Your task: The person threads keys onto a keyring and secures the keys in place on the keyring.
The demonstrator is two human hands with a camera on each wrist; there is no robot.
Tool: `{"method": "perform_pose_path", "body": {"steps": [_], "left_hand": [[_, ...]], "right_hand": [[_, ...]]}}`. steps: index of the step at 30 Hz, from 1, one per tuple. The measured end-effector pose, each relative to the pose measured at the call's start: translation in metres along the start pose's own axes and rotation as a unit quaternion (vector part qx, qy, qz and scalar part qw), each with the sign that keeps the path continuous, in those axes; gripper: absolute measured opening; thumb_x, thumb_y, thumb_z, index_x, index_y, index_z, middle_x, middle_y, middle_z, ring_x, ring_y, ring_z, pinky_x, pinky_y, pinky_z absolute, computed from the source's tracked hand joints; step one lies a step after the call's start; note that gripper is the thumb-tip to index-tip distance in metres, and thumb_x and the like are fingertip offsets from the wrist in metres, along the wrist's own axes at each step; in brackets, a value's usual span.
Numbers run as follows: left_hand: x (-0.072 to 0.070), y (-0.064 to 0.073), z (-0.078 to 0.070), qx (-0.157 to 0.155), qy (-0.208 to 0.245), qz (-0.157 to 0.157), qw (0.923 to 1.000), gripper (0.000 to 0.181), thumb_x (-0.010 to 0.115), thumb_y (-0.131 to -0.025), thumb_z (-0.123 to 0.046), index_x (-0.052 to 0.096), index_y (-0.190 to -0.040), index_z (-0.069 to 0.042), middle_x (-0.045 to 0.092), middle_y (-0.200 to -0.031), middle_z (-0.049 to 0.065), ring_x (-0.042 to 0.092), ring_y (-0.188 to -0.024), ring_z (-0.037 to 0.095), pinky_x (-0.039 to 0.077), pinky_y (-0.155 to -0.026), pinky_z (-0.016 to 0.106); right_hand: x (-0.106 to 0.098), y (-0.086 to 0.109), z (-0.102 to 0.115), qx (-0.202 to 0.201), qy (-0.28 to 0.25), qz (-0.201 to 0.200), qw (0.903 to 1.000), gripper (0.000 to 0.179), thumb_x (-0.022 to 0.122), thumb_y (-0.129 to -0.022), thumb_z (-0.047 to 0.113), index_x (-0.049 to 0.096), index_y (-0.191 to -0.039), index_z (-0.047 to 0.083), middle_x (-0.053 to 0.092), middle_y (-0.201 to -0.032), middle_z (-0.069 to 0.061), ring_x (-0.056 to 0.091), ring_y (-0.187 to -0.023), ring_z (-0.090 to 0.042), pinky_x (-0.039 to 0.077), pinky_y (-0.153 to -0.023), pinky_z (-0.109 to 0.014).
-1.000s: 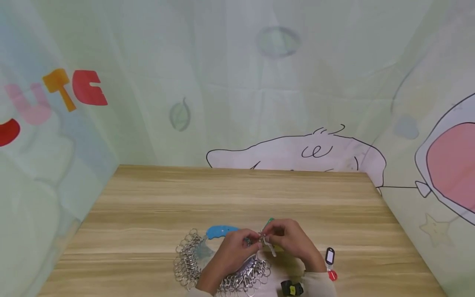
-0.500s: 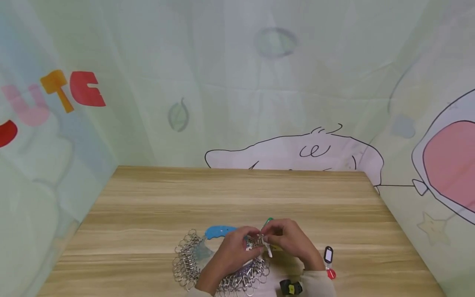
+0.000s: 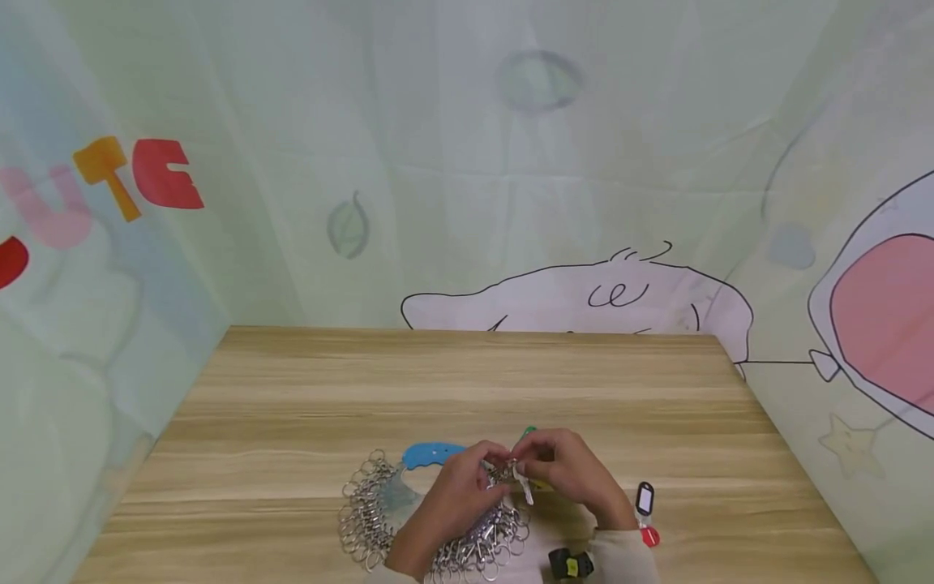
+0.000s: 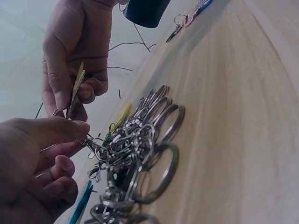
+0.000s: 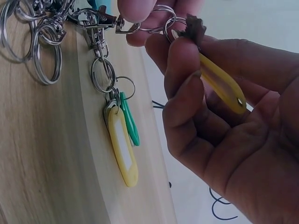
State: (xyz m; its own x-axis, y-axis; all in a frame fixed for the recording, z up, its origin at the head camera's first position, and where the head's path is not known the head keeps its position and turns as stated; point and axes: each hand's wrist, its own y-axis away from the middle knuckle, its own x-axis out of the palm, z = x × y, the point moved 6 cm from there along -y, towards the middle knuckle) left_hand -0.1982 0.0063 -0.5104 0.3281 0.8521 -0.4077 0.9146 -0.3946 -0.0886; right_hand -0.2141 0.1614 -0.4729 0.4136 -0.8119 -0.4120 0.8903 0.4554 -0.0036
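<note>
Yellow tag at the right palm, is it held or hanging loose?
Held: the right hand pinches the yellow tag near one end.

- The left hand hides the middle of the ring-and-clasp bundle; the head view cuts off its near side.
- Behind that hand, the blue handle's right end is out of sight.
- The right hand covers most of the green tag on its far side.
- In the right wrist view, fingers conceal one end of the yellow key tag.
- The hanging key's teeth are too small to make out.
- Any writing on the black key tag, at right, is illegible.
- The balloon drawing is cut off at right.
</note>
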Motion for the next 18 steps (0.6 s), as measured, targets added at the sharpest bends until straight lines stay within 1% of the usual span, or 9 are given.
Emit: {"method": "perform_pose_path", "body": {"steps": [3,7,10,14,18], "left_hand": [[-0.0006,-0.0002,0.0013,-0.007,0.006,0.001,1.0,0.032,0.077,-0.086,-0.006,0.065,-0.114,-0.014,0.064,-0.102,-0.004,0.052,-0.057,0.006,0.044,-0.048,0.022],[-0.0012,0.0001,0.0006,-0.005,0.008,0.0,1.0,0.028,0.077,-0.087,-0.007,0.067,-0.112,-0.014,0.064,-0.095,-0.006,0.05,-0.056,0.006,0.041,-0.047,0.021],[-0.002,0.0005,-0.0006,-0.003,0.003,-0.006,1.0,0.028,0.078,-0.086,-0.008,0.068,-0.112,-0.013,0.064,-0.09,-0.008,0.05,-0.056,0.006,0.041,-0.047,0.021],[-0.003,0.0001,-0.0009,-0.007,-0.008,-0.014,0.9998,0.025,0.078,-0.086,-0.01,0.07,-0.11,-0.012,0.062,-0.082,-0.008,0.05,-0.055,0.006,0.041,-0.047,0.021],[-0.0032,0.0001,-0.0014,-0.009,-0.009,-0.015,0.9998,0.025,0.079,-0.086,-0.013,0.071,-0.109,-0.011,0.059,-0.075,-0.006,0.049,-0.055,0.006,0.041,-0.046,0.021]], "right_hand": [[-0.0007,0.0001,0.0008,-0.002,0.003,-0.001,1.0,0.013,0.072,-0.088,-0.001,0.074,-0.098,0.007,0.07,-0.088,-0.006,0.067,-0.083,-0.024,0.053,-0.074,-0.032],[-0.0012,0.0001,0.0006,-0.001,0.012,-0.004,0.9999,0.013,0.072,-0.088,-0.001,0.075,-0.098,0.008,0.07,-0.087,-0.007,0.067,-0.082,-0.024,0.053,-0.074,-0.032],[-0.0008,-0.0006,-0.0003,-0.002,0.022,-0.004,0.9997,0.014,0.071,-0.088,-0.004,0.075,-0.097,0.005,0.07,-0.088,-0.009,0.067,-0.082,-0.026,0.053,-0.074,-0.032],[0.0,-0.0009,-0.0001,-0.002,0.024,-0.001,0.9997,0.014,0.069,-0.088,-0.009,0.074,-0.097,0.001,0.07,-0.089,-0.012,0.067,-0.082,-0.032,0.055,-0.071,-0.032],[0.0,0.0001,0.0005,0.004,0.017,-0.001,0.9999,0.014,0.069,-0.088,-0.007,0.074,-0.098,0.002,0.07,-0.089,-0.01,0.067,-0.081,-0.029,0.055,-0.07,-0.032]]}}
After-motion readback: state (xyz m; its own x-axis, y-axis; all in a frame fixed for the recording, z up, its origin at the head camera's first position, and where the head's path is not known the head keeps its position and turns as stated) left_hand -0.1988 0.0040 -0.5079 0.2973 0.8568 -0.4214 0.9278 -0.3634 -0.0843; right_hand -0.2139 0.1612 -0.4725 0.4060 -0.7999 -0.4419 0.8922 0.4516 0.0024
